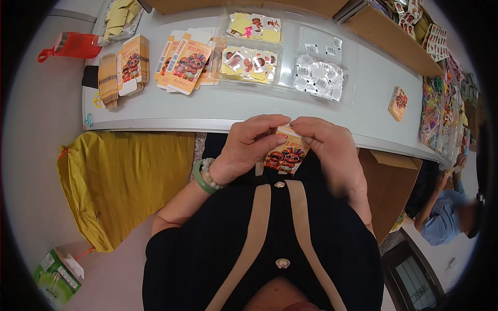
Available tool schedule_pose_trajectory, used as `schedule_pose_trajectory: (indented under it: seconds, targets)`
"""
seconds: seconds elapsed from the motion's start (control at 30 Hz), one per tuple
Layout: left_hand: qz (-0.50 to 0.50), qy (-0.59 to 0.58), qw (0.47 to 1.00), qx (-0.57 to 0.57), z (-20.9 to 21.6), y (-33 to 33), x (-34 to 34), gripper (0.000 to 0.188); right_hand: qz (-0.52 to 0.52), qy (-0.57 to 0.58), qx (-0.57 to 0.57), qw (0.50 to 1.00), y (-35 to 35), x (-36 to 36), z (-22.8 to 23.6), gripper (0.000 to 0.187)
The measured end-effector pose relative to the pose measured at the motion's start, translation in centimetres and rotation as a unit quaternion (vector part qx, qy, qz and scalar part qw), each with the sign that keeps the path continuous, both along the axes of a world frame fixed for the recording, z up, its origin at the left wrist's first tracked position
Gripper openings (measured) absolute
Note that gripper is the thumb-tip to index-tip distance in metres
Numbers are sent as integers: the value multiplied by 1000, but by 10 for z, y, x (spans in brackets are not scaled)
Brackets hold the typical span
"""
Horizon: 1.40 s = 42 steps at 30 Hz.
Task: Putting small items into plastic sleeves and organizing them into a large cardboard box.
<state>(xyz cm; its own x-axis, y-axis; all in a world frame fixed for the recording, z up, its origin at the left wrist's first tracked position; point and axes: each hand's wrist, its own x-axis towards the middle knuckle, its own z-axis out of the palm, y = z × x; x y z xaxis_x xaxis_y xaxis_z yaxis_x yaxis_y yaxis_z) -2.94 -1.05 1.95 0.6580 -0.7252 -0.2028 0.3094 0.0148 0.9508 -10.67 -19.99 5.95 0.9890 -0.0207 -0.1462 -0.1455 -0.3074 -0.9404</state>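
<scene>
Between my two hands, just off the table's front edge, is a small orange-and-white printed box with cartoon figures on its face. My left hand grips its upper left side, thumb across the front. At the upper right corner my right hand pinches the box's top edge, its fingertips nearly meeting the left ones. Several matching flat boxes lie fanned at the left of the table, beside an upright stack of the same boxes. Another small box rests alone at the right.
A clear plastic tray holds sticker cards and small white labelled packets. A red bottle lies at the far left. A yellow sack hangs below the table; a cardboard box stands under its right side. Another person is at the right.
</scene>
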Motion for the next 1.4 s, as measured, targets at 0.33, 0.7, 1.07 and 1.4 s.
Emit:
schedule_pose_trajectory:
  seconds: [0.33, 0.7, 1.07, 1.4]
  targets:
    - [-20, -74, 997, -15, -7, 4, 7, 20, -3, -53, 68, 996, 2, -4, -9, 19]
    - [144, 65, 986, 44, -12, -1, 20, 13, 0, -235, -250, 939, 1, 14, -22, 34]
    - [8, 7, 998, -61, -4, 10, 36, 32, 15, -25, -67, 997, -3, 31, -25, 30]
    - [-73, 163, 980, -81, -15, 27, 38, 58, 95, 12, -53, 994, 8, 52, -14, 29]
